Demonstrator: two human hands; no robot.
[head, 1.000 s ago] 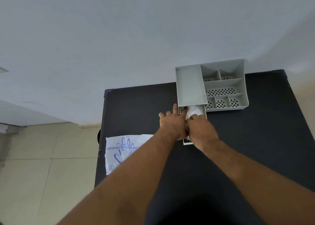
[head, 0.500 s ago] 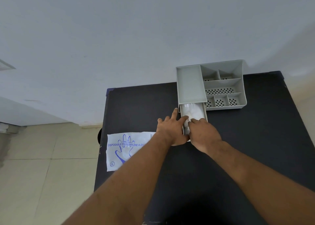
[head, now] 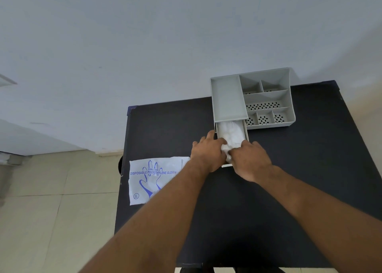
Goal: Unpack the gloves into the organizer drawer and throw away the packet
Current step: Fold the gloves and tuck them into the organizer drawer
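Observation:
A grey organizer (head: 268,94) stands at the back of the black table (head: 289,179). Its drawer (head: 246,131) is pulled out toward me and holds a crumpled wad of clear plastic gloves (head: 230,135). My left hand (head: 207,153) and my right hand (head: 249,160) meet at the drawer's near end, fingers pinching the front part of the gloves. The drawer's front edge is mostly hidden under my hands. The flat white packet (head: 152,179), printed with a blue hand and "Disposable Polyethylene Gloves", lies at the table's left edge, partly under my left forearm.
The organizer's top has several open compartments with perforated floors (head: 263,106). A pale wall rises behind the table. Beige tiled floor (head: 51,200) lies to the left of the table, and a dark round object (head: 120,165) peeks out at the table's left side.
Both hands have drawn back toward me along the drawer, uncovering more of the gloves inside it. The packet has not moved.

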